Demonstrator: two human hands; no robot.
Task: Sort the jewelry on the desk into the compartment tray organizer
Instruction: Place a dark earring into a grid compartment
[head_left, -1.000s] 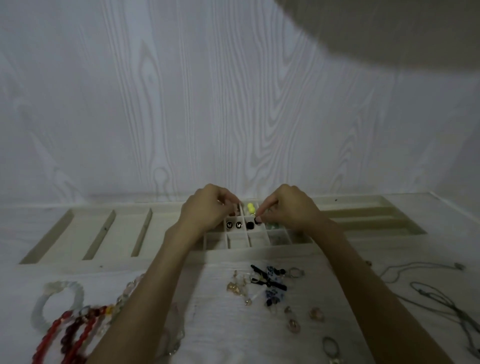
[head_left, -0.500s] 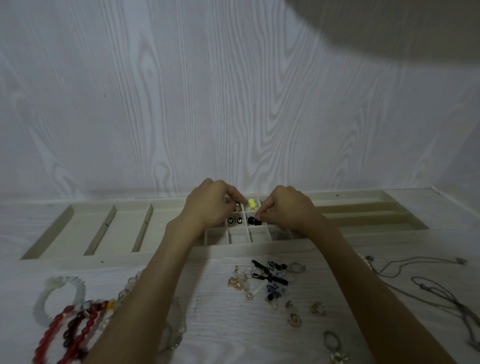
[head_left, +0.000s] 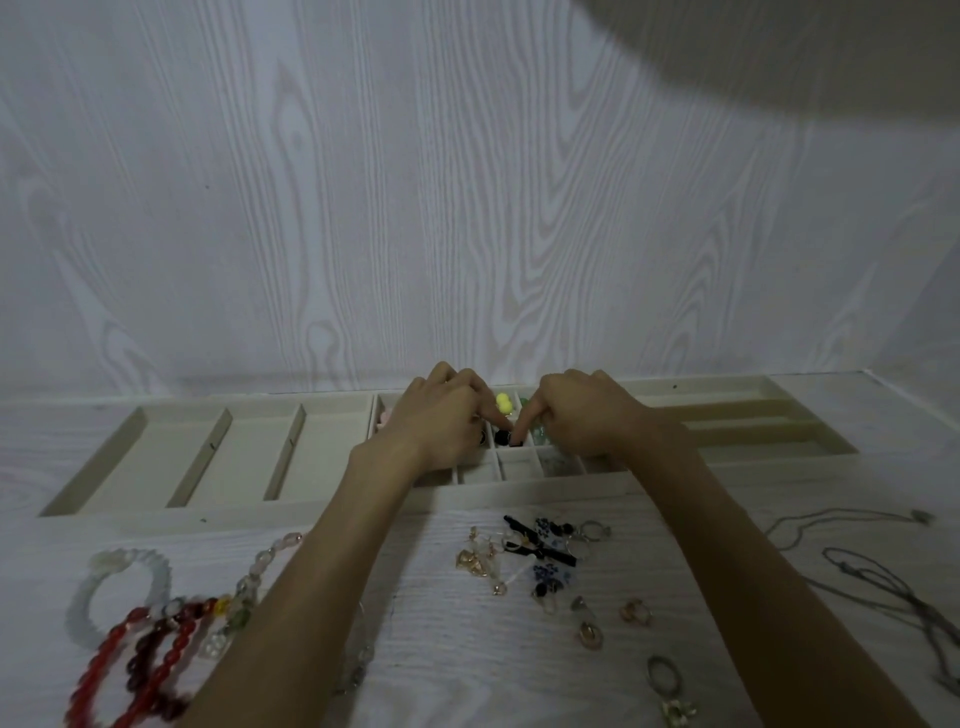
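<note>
Hands (head_left: 511, 415) meet over tray (head_left: 208, 506), fingers curled; what they grasp stays unclear.

Dim, bluish, grainy light — a dark shadow across the top right corner, wide-angle bending and soft blur toward the edges.

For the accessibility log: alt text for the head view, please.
Both hands, left hand and right hand, reach into the small middle compartments of a cream tray organizer, fingers curled over a black earring. Earrings, bracelets and necklaces lie unsorted on the desk.
</note>
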